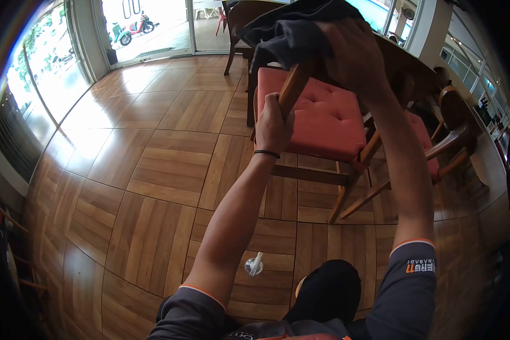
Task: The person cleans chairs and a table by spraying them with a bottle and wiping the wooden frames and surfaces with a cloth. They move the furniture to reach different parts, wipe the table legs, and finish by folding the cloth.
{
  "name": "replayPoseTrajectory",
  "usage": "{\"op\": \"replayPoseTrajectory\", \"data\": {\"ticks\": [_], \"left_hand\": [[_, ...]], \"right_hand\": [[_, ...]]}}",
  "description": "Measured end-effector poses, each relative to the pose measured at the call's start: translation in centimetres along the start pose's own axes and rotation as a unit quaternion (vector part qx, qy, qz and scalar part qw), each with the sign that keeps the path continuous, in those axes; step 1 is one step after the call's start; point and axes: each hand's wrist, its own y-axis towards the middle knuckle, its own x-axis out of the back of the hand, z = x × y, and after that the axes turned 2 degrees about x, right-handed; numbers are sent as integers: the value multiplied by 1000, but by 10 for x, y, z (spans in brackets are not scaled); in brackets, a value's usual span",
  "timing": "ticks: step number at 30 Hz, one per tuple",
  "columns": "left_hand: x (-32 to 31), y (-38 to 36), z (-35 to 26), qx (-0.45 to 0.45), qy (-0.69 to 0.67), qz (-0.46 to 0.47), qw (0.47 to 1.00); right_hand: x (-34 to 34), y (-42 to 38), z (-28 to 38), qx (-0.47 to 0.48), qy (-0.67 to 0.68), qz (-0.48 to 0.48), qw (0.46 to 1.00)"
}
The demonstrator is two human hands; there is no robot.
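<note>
Clutches one partly cropped dark cloth in partly hidden right hand; with left hand, grips one wooden post in front of nearer of two red cushions.

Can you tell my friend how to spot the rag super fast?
Find the nearest brown wooden chair with a tufted red cushion. Follow the brown wooden post from the bare left hand up to the bare right hand. That one holds the crumpled dark blue-grey cloth: loose and wrinkled, unlike the stiff post or the padded cushion.
</note>
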Motion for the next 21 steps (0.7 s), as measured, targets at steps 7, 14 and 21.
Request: {"op": "replayPoseTrajectory", "data": {"ticks": [7, 14, 21], "left_hand": [[-2, 0, 12, -74, 31, -27, 996], [30, -14, 32, -142, 96, 97, 980], [126, -71, 88, -22, 177, 200, 963]], "right_hand": [[-21, -61, 43, -83, 31, -11, 996], [-66, -96, 101, 15, 139, 130, 982], [-25, -5, 76, -64, -56, 41, 996]]}}
